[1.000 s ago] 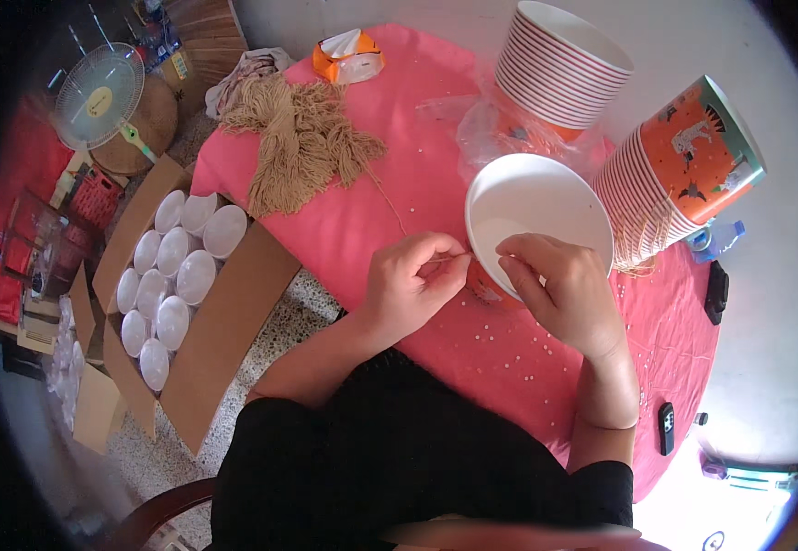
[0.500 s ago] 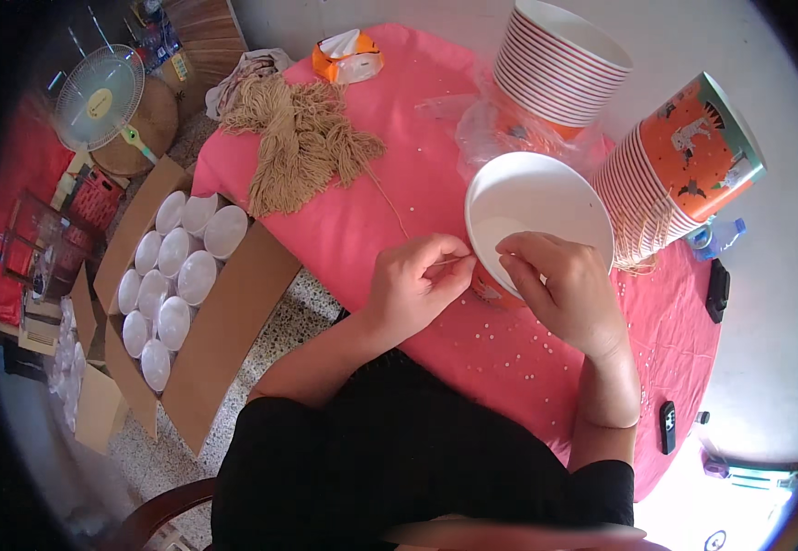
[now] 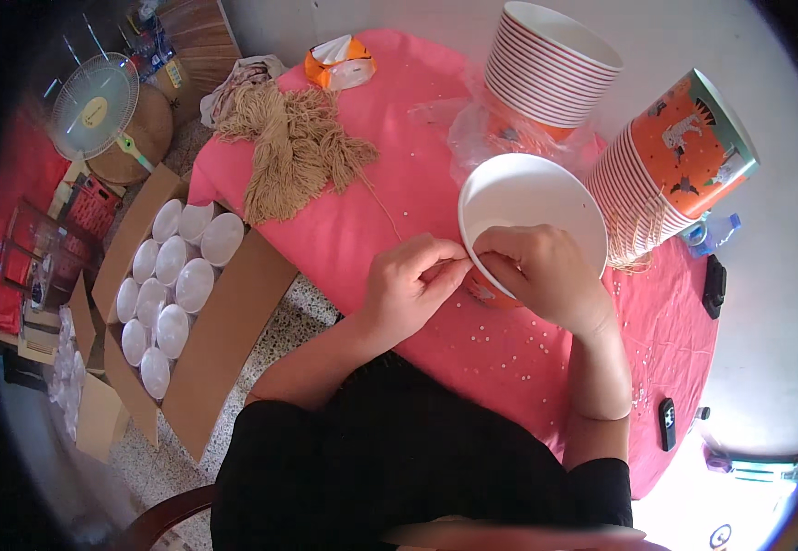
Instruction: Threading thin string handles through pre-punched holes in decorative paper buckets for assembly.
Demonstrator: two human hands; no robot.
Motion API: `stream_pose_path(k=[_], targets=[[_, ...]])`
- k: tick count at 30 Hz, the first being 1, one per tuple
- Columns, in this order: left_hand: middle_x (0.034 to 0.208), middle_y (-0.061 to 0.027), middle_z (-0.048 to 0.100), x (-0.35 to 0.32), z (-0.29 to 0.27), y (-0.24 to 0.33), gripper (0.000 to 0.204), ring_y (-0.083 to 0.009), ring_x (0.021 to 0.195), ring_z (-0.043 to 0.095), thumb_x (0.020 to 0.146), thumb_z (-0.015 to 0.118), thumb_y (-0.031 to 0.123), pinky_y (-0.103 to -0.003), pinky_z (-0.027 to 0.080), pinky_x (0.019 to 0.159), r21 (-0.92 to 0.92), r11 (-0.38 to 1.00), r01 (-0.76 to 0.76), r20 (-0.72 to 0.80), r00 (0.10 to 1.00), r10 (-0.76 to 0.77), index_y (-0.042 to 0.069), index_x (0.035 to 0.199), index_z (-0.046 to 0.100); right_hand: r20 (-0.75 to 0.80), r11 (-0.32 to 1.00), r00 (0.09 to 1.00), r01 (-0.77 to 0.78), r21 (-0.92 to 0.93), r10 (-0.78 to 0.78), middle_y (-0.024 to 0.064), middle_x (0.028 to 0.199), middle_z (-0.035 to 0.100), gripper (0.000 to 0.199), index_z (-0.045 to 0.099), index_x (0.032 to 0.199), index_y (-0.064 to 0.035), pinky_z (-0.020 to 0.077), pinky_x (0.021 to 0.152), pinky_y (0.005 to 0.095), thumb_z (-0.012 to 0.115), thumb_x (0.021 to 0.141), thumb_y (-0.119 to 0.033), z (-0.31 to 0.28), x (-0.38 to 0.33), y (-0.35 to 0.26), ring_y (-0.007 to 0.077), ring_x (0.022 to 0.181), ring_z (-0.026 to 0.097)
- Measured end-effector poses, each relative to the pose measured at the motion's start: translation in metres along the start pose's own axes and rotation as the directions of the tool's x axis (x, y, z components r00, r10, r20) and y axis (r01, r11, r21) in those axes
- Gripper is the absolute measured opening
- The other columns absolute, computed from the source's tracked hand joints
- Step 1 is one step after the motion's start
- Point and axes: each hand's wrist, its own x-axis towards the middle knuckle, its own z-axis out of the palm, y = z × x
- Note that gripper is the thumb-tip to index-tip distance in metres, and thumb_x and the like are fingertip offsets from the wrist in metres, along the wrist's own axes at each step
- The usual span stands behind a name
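Note:
A white paper bowl [image 3: 532, 197] with an orange outside stands on the pink tablecloth [image 3: 399, 138]. My right hand [image 3: 541, 275] grips its near rim. My left hand [image 3: 412, 285] is beside it, fingers pinched on a thin tan string [image 3: 382, 204] that runs back toward a bundle of tan strings [image 3: 293, 147]. The two hands' fingertips almost touch at the bowl's near edge.
Two stacks of paper bowls, one upright [image 3: 546, 69] and one lying on its side [image 3: 669, 170], sit behind. A cardboard box [image 3: 234, 321] of white bowls stands on the floor at left. A fan [image 3: 96, 103], a tissue pack [image 3: 339, 62], a bottle [image 3: 715, 234], and dark devices [image 3: 714, 285] are around.

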Motion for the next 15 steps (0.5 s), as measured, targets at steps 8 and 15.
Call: stream_pose_path(k=[8,15], targets=[[0.077,-0.0061,0.066,0.002,-0.014,0.0,0.022,-0.0103,0.06,0.061,0.083,0.074,0.01,-0.027,0.047,0.053,0.037,0.988,0.15,0.114,0.982,-0.153,0.003,0.1,0.062,-0.322,0.982,0.944,-0.129,-0.142,0.077,0.0123,0.074,0.063,0.007,0.06,0.083,-0.0051,0.0513,0.06,0.0392,0.064,0.078,-0.008,-0.017,-0.011,0.007,0.0283,0.069,0.066],[0.072,-0.0042,0.063,0.003,-0.044,-0.011,0.02,-0.008,0.059,0.056,0.085,0.071,0.009,-0.024,0.045,0.054,0.044,0.986,0.163,0.152,0.974,-0.168,0.002,0.103,0.063,-0.699,0.969,0.682,-0.236,0.068,0.215,0.0033,0.078,0.062,0.01,0.062,0.095,0.0027,0.0492,0.061,0.0245,0.057,0.086,0.003,-0.071,-0.049,0.038,0.0089,0.068,0.057]])
